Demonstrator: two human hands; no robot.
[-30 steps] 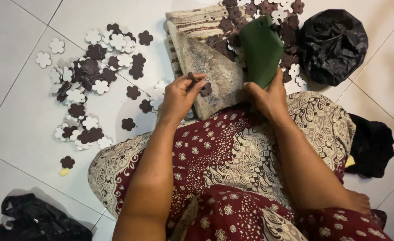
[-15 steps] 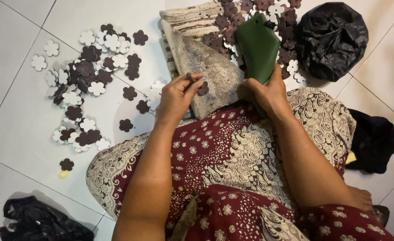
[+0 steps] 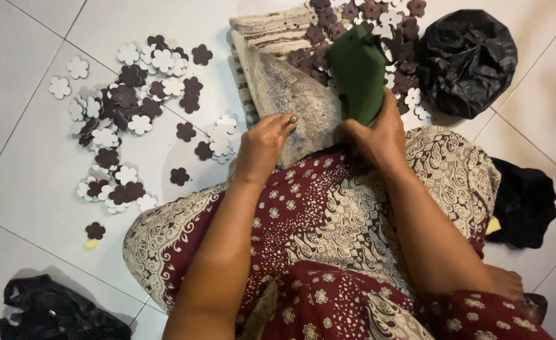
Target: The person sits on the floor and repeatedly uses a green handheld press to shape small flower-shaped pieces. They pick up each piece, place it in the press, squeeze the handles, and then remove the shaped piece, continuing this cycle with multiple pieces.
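Right hand (image 3: 378, 135) clamped on green sheet (image 3: 356, 79); left hand (image 3: 264, 146) curled at mat (image 3: 290, 94) edge. Hands apart; flower cutouts (image 3: 123, 119) crowd left floor.

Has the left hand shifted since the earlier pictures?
Yes. The left hand has dropped slightly toward the patterned red skirt, away from the folded woven mat it touched higher up.

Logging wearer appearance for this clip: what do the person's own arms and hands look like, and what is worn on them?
Both forearms are bare, with no sleeves, gloves, watch or bracelets showing. The left hand and right hand carry no rings that can be made out.
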